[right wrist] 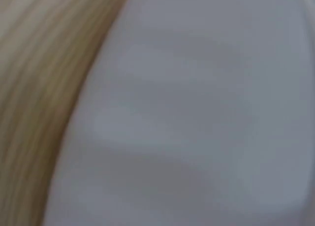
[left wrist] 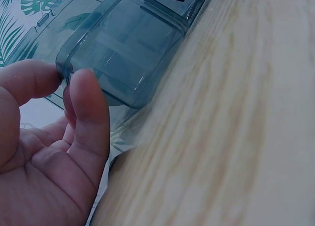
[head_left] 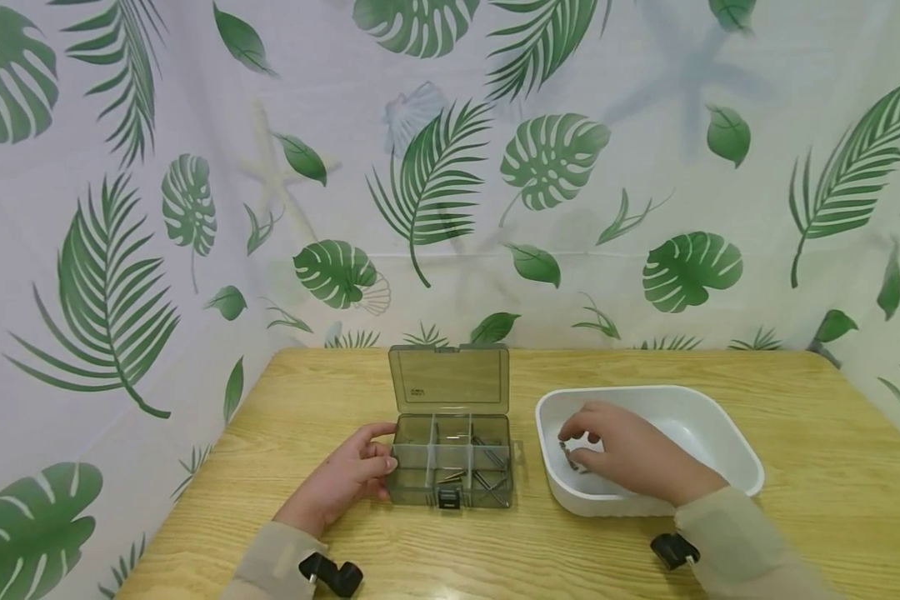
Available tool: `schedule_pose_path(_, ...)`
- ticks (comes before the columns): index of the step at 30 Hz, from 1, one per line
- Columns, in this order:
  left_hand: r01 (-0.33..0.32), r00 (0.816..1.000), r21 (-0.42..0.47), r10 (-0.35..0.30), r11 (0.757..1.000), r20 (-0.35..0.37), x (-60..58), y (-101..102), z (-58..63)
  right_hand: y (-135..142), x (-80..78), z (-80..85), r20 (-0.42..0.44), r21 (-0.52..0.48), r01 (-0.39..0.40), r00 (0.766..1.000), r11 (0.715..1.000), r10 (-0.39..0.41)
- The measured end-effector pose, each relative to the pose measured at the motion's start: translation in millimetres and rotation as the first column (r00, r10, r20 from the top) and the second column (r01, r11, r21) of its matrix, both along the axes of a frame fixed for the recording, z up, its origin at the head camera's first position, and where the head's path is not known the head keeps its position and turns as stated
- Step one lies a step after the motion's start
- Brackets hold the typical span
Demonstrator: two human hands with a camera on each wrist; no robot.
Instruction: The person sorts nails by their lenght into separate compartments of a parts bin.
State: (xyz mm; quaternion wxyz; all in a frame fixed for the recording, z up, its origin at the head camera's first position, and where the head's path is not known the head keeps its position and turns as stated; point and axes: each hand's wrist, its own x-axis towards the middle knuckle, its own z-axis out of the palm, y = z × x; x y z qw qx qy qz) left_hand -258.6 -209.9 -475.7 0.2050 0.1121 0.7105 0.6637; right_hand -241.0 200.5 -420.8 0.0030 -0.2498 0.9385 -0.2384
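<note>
The left hand (head_left: 362,463) pinches the compartment box (head_left: 450,452) — the right hand (head_left: 622,450) (fingers (head_left: 576,422) parted) hovers over small metal pieces (head_left: 566,452) in the white basin (head_left: 701,429).

Most of the view is filled by the tub (right wrist: 182,113), pale grey, blurred and crossed by faint bands of light and shade. At the left, the table (right wrist: 37,68) is seen, its wood grain slanted; it is bounded by 1 curved tub edge.
</note>
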Motion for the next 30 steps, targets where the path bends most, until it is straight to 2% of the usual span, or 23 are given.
schedule_pose_path(7, 0.004, 1.0, 0.004, -0.004, 1.0, -0.007, -2.2, 0, -2.3, 21, -2.0, -6.9, 0.017, 0.07, 0.009, 1.0, 0.997, -0.01)
schedule_pose_path(17, 0.006, 1.0, 0.005, -0.006, 1.0, 0.001, 0.0, 0, 0.9, 33, -7.0, -15.7, 0.131, 0.098, 0.02, 0.991, 0.995, -0.033)
schedule_pose_path(22, 0.004, 1.0, 0.004, -0.004, 1.0, 0.004, 1.4, 2, 1.8, 33, -6.4, -16.6, 0.142, 0.107, 0.005, 0.99, 0.994, -0.02)
schedule_pose_path(30, -0.002, 1.0, -0.011, 0.002, 1.0, 0.0, 2.2, 2, 2.8, 32, -11.7, -22.6, 0.111, 0.144, -0.03, 0.994, 0.989, 0.014)
